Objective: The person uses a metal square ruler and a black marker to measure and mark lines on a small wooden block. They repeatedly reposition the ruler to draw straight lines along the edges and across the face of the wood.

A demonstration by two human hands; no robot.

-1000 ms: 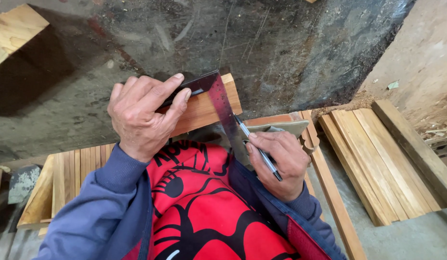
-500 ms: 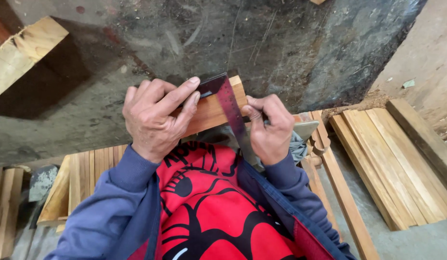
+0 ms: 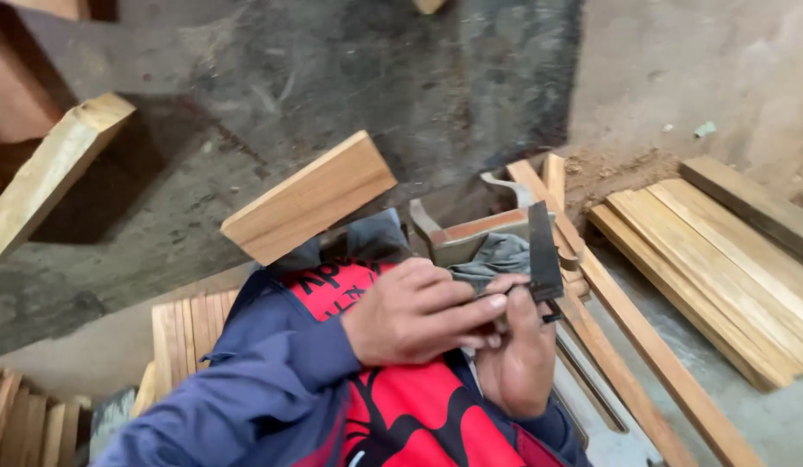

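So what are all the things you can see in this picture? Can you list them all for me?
Wooden block: one, light tan, resting on the lap, end pointing up and right.
Metal square: one, dark grey blade, standing up between both hands.
Cloth: one, grey, bunched just behind the hands.
Wooden slats: a stack, pale tan, flat on the floor at right.
Long strips: a few, reddish tan, slanting down to the right beside the knee.
Thick beam: one, pale, far left.
Slats by the left side: a row, tan, lower left.
Floor: dark grey, stained concrete.
Shirt: red with black pattern, blue sleeves.
Left hand: fingers across the right hand.
Right hand: gripping the metal square.
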